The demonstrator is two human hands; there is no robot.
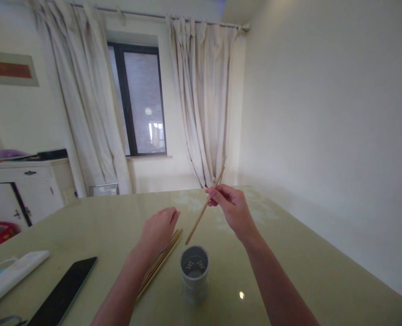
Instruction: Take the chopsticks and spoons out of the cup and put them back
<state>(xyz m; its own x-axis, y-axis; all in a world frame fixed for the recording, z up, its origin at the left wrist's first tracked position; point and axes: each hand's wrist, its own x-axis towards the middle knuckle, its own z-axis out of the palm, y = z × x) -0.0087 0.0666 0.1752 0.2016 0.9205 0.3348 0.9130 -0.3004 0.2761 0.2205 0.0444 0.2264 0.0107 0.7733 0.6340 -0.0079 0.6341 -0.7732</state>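
Note:
In the head view my right hand pinches a single wooden chopstick near its upper part. The chopstick slants, its lower end hanging just beyond and above the rim of a grey cylindrical holder. Small holes show in the holder's floor, and no chopsticks stand inside. Several more chopsticks lie in a bundle on the table left of the holder, partly covered by my left forearm. My left hand is curled closed beside the bundle's far end. Its fingertips are turned away, so whatever they hold is hidden.
The pale green glossy table meets a white wall on the right. At the left lie a black flat slab and a white power strip. A white cabinet and a red basket are beyond the table's left side.

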